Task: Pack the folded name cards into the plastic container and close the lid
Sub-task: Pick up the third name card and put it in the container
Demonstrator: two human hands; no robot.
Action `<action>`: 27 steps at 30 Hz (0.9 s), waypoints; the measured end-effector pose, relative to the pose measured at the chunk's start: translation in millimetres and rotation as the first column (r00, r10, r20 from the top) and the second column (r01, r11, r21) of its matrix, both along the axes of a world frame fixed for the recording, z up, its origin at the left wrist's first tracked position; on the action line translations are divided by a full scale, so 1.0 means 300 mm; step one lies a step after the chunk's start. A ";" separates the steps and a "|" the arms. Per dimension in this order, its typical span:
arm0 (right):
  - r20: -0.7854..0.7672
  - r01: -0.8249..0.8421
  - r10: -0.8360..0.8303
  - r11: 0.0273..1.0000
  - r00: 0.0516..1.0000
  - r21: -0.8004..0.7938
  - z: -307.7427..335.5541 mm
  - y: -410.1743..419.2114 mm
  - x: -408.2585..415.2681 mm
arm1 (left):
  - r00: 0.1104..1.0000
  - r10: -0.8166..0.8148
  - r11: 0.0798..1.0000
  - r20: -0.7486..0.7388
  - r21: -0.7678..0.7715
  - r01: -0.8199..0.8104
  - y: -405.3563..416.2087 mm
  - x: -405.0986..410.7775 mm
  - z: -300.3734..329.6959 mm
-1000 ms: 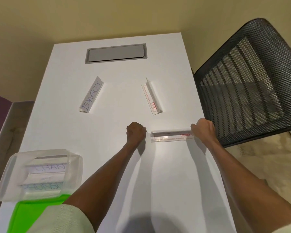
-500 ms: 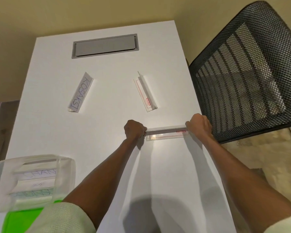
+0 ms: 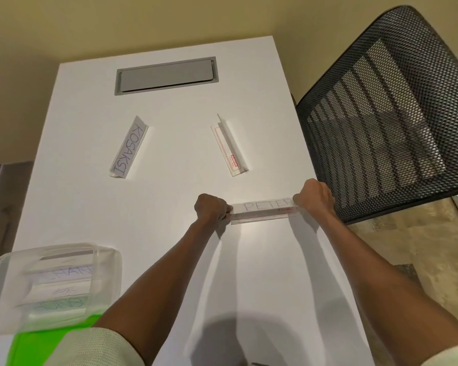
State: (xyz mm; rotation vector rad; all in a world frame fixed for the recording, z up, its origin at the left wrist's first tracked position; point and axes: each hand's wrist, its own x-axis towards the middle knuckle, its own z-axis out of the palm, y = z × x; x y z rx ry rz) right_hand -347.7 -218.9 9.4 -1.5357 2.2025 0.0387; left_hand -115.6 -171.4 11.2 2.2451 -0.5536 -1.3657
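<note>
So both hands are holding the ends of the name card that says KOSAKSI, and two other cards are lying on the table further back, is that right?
Not quite. In the head view, the card held at its ends by the left hand and right hand reads PETER. The KOSAKSI card is one of the two lying further back on the table, along with a red-bordered card.
</note>
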 end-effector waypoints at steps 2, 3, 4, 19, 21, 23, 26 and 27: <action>0.004 0.014 -0.014 1.000 1.000 -0.010 0.013 0.005 0.010 | 0.999 0.010 0.999 -0.048 -0.038 -0.012 0.005 0.011 -0.006; 0.007 0.017 -0.017 1.000 1.000 -0.016 0.020 0.009 0.017 | 1.000 -0.017 0.998 -0.017 -0.067 0.015 0.008 0.012 -0.006; 0.011 0.020 -0.020 1.000 1.000 -0.021 0.027 0.012 0.024 | 0.999 -0.033 0.995 0.014 -0.099 0.034 0.013 0.019 -0.002; 0.142 -0.074 0.087 0.993 0.986 -0.094 0.069 0.079 0.098 | 0.974 0.009 0.926 0.227 -0.370 0.077 0.128 0.129 0.034; 0.199 -0.092 0.114 0.989 0.973 -0.118 0.049 0.100 0.111 | 0.968 0.018 0.922 0.252 -0.379 0.082 0.142 0.153 0.032; 0.252 -0.128 0.168 0.977 0.953 -0.170 0.026 0.118 0.128 | 0.958 0.021 0.922 0.285 -0.376 0.092 0.156 0.179 0.028; 0.334 -0.155 0.212 0.970 0.919 -0.189 -0.007 0.138 0.158 | 0.947 0.020 0.926 0.319 -0.364 0.103 0.170 0.219 0.011; 0.379 -0.139 0.196 0.975 0.904 -0.173 -0.017 0.142 0.169 | 0.943 0.019 0.930 0.331 -0.353 0.105 0.174 0.231 0.008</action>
